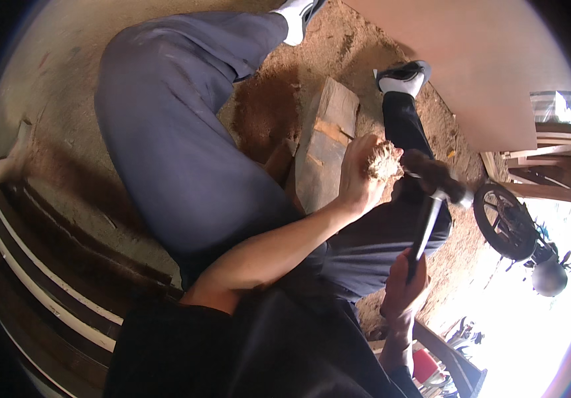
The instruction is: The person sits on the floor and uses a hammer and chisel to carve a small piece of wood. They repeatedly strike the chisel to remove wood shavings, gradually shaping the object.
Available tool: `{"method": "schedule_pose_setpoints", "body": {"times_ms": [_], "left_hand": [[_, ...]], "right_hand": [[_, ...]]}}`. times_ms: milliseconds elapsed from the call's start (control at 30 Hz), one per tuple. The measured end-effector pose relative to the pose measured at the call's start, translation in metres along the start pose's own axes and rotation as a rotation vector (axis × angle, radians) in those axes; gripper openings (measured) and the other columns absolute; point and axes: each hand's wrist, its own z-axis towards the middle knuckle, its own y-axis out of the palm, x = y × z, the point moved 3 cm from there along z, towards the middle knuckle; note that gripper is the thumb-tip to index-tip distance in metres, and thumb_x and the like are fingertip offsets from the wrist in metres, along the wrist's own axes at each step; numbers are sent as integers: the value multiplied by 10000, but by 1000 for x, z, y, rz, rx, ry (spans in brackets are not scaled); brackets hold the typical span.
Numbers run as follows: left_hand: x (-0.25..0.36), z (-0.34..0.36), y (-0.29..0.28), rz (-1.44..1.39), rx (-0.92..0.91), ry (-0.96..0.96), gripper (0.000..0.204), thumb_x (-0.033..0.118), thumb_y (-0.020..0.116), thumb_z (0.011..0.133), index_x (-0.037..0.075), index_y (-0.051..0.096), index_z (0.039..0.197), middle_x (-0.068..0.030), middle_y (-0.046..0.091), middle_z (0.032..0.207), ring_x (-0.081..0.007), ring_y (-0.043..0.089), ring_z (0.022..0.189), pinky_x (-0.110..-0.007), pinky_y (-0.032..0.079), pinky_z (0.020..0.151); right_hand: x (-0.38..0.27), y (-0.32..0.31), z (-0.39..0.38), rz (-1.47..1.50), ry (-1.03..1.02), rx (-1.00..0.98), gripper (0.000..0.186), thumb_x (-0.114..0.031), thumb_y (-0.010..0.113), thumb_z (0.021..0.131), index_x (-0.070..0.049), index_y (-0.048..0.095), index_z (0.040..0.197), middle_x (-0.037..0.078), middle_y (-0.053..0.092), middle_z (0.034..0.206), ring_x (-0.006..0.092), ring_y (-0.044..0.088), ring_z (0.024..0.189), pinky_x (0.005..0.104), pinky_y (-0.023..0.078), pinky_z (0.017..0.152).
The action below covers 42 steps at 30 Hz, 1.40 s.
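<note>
My left hand [358, 178] is closed around a chisel whose wooden butt [385, 162] is frayed and splayed, facing up. Most of its length is hidden by the fist; a thin dark piece shows beyond the knuckles, near the wood. Under that hand lies a thick, weathered timber block [322, 169], with a paler, freshly cut patch across it. My right hand [406, 285] grips the dark lower handle of a hammer [427, 229]. The dark hammer head [438, 178] is just right of the frayed butt; whether they touch I cannot tell.
My legs, in dark trousers [186, 132], flank the block on sandy ground [352, 46]. A large flat board [478, 66] lies upper right, with stacked timber [551, 159] beyond it. A motorcycle [514, 229] stands at the right in bright light. Slatted pieces [50, 298] fill the lower left.
</note>
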Motion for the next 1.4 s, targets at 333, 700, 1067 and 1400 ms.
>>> {"method": "schedule_pose_setpoints", "body": {"times_ms": [333, 700, 1067, 1400], "left_hand": [[9, 1, -1, 6, 25, -13, 209, 122, 746, 877, 45, 554, 847, -101, 575, 822, -336, 556, 865, -445, 432, 787], [3, -3, 1, -21, 16, -56, 229, 132, 761, 880, 48, 552, 841, -111, 578, 836, -337, 558, 863, -454, 424, 795], [1, -6, -1, 68, -26, -66, 279, 37, 767, 834, 37, 550, 1009, -104, 566, 971, -303, 556, 963, -414, 446, 871], [-26, -25, 6, -227, -61, -298, 364, -47, 728, 856, 42, 545, 1158, -100, 541, 1107, -225, 581, 1020, -367, 513, 867]], "right_hand": [[-9, -3, -4, 24, -105, 48, 109, -119, 573, 994, -30, 627, 963, 71, 600, 680, 136, 561, 497, 307, 440, 467], [7, -5, -7, 20, -160, 59, 145, -140, 556, 1005, -6, 603, 977, 51, 554, 713, 132, 550, 562, 293, 419, 482], [14, 4, -3, -16, -110, 79, 93, -103, 572, 989, -27, 599, 944, 82, 577, 628, 171, 579, 510, 344, 456, 489], [26, 12, 4, 164, 126, 6, 217, -280, 542, 1056, -72, 564, 994, -38, 476, 616, 43, 420, 460, 223, 340, 414]]}}
